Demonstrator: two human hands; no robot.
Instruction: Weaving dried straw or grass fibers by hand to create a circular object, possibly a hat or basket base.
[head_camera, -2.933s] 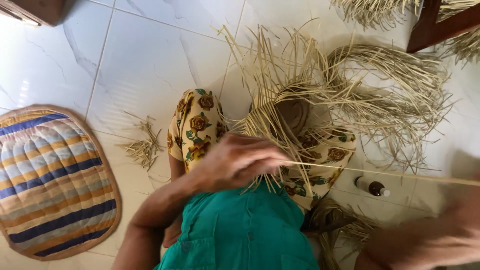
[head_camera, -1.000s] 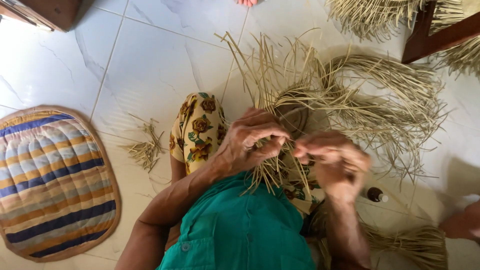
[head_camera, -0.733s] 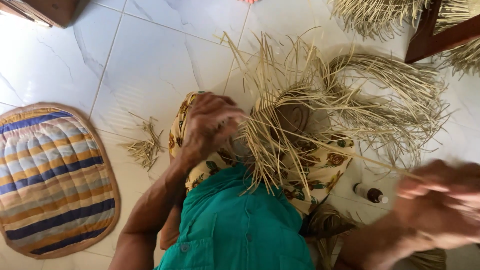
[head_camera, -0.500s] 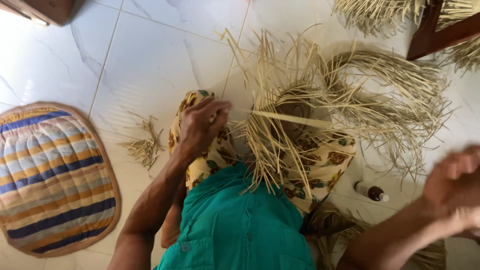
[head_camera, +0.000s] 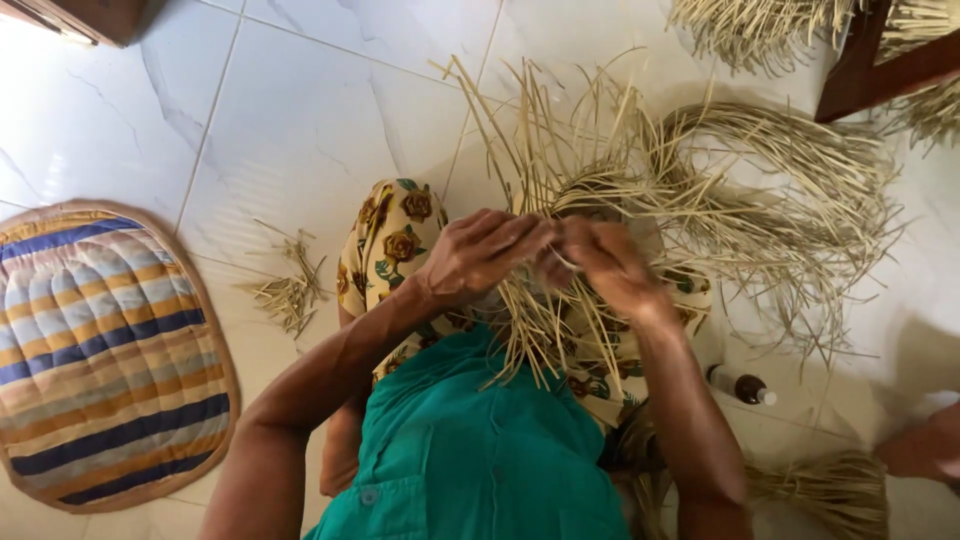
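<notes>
My left hand (head_camera: 482, 256) and my right hand (head_camera: 603, 263) meet over a half-woven piece of pale straw (head_camera: 560, 190) that rests on my lap. Both pinch thin straw strands at its near edge, fingers closed on them. Loose ends fan out from the weave toward the far side and hang down over a yellow floral cloth (head_camera: 390, 235) on my knees. I wear a teal top (head_camera: 470, 450).
A striped round mat (head_camera: 95, 350) lies on the white tiled floor at left. Straw offcuts (head_camera: 290, 290) sit beside it. A large loop of straw (head_camera: 790, 190) lies at right, a small brown bottle (head_camera: 740, 385) near it, another bundle (head_camera: 815, 490) at lower right. Dark wooden furniture (head_camera: 880, 60) stands top right.
My right hand, which had swung far out to the lower right pulling a strand, has come back to the weave. My left hand has moved right to meet it.
</notes>
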